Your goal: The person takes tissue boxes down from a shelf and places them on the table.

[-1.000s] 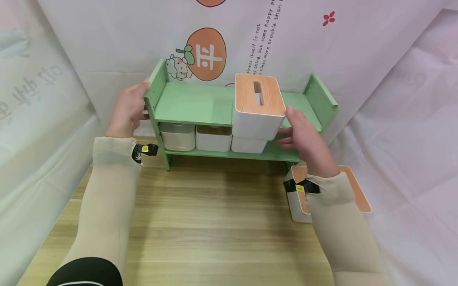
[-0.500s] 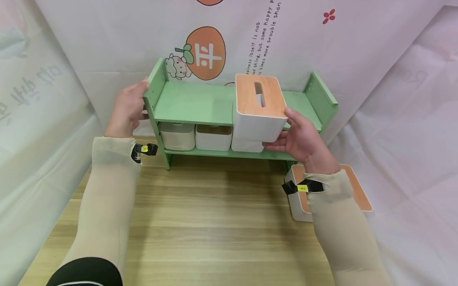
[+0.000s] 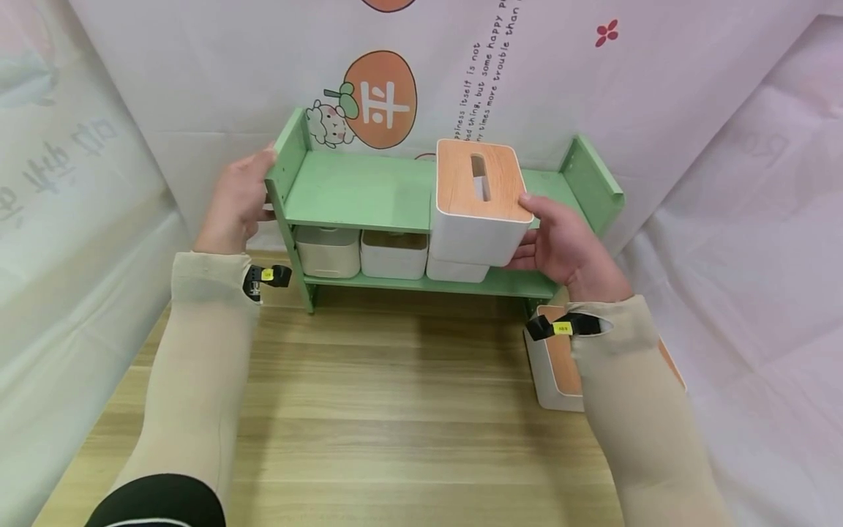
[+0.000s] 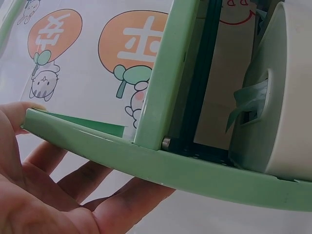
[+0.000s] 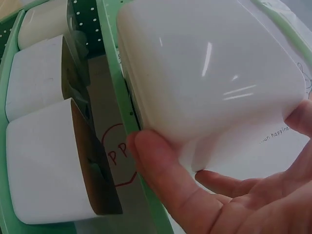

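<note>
In the head view my right hand (image 3: 566, 241) grips a white tissue box (image 3: 483, 238) with a wood-grain slotted lid, thumb at the lid's right corner and fingers along the side and underneath. The box overlaps the front of the green shelf's (image 3: 362, 190) upper board. My left hand (image 3: 238, 194) holds the shelf's left side panel (image 3: 286, 165) near its top. The left wrist view shows the thumb over the panel's end (image 4: 73, 134) and the other fingers against its outer face. In the right wrist view, fingers (image 5: 156, 151) press the box's white wall (image 5: 209, 73).
Three more boxes stand in a row on the lower shelf: a cream box (image 3: 327, 252), a white one (image 3: 394, 256) and another (image 3: 457, 269) partly hidden. A wood-lidded white box (image 3: 560, 399) sits on the wooden floor (image 3: 395, 410) at right. Printed cloth (image 3: 230, 73) hangs behind.
The tissue box has shifted slightly right and toward me. My right hand has closed more firmly round its side, the forearm moving a little right. The left hand stays on the panel.
</note>
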The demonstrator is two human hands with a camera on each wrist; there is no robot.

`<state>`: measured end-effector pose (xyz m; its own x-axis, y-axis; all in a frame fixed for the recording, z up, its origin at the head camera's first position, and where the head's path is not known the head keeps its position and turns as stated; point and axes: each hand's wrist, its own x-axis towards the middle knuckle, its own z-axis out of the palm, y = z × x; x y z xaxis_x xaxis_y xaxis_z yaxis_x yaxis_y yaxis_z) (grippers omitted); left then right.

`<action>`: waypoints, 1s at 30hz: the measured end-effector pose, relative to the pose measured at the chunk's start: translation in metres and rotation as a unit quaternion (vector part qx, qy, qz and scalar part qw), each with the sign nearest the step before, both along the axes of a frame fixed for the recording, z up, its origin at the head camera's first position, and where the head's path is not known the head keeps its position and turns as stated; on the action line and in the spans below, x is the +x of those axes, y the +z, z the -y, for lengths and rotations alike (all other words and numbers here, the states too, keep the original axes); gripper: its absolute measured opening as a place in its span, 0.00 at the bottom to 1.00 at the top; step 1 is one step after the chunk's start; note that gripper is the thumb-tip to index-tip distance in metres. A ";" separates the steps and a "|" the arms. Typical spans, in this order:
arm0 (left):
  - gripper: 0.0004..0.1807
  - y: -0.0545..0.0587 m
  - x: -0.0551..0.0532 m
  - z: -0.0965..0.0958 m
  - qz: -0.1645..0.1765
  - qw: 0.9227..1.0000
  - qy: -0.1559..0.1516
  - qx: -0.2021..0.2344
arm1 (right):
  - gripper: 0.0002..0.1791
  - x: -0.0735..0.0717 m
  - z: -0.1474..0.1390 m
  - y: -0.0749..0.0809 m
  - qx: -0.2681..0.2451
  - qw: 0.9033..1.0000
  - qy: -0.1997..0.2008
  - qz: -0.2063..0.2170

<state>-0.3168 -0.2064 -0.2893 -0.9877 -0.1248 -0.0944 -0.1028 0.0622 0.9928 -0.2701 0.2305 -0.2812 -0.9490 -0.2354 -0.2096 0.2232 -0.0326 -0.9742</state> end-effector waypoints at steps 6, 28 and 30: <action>0.35 -0.001 0.000 0.000 -0.003 1.000 0.002 0.001 | 0.40 0.008 -0.003 -0.002 -0.017 1.000 0.008 -0.002; 0.34 0.000 0.002 0.001 -0.003 1.000 0.003 -0.005 | 0.35 0.058 -0.010 -0.019 -0.067 0.991 0.100 -0.052; 0.34 0.000 0.002 0.000 -0.004 1.000 0.004 -0.002 | 0.36 0.062 -0.010 -0.021 -0.058 0.991 0.105 -0.057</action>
